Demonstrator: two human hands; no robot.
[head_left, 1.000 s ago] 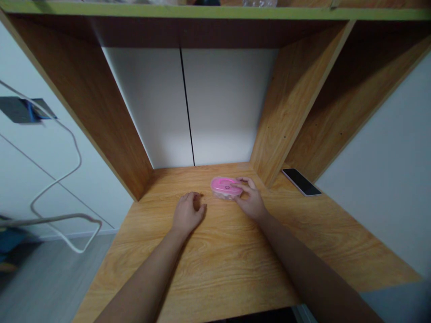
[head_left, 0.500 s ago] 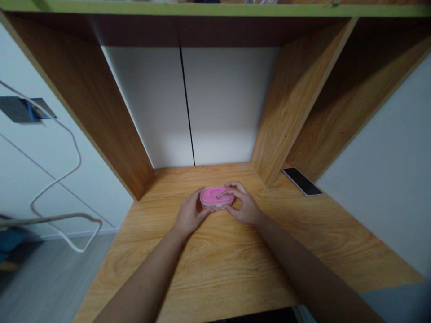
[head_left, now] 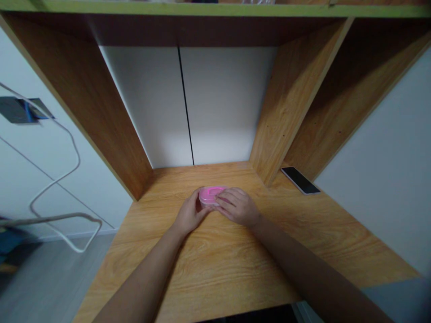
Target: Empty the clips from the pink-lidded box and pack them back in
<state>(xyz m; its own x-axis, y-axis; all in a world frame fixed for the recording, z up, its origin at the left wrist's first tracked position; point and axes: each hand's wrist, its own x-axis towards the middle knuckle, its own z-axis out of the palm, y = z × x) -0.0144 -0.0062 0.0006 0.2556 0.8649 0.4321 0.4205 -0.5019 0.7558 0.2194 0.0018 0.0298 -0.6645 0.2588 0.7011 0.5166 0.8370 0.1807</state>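
Observation:
A small oval plastic box [head_left: 208, 194] with a bright pink lid and paler, see-through sides sits on the wooden desktop [head_left: 202, 260]. My left hand [head_left: 189, 213] wraps its left end, thumb along the near side and fingers behind. Over the right part of the lid lies my right hand [head_left: 237, 207], its fingers bent together across the top and front edge. That hand hides the right half of the box. What the box contains cannot be made out.
A dark-screened phone [head_left: 301, 181] lies at the right by the upright wooden divider [head_left: 281, 112]. A shelf [head_left: 215, 9] spans overhead. At the left, a white cable [head_left: 78, 154] hangs from an open wall box [head_left: 25, 110], beside the desk's left edge.
My right hand has moved left over the lid from the box's right end, its fingers closing together and covering more of it. My left hand keeps its hold.

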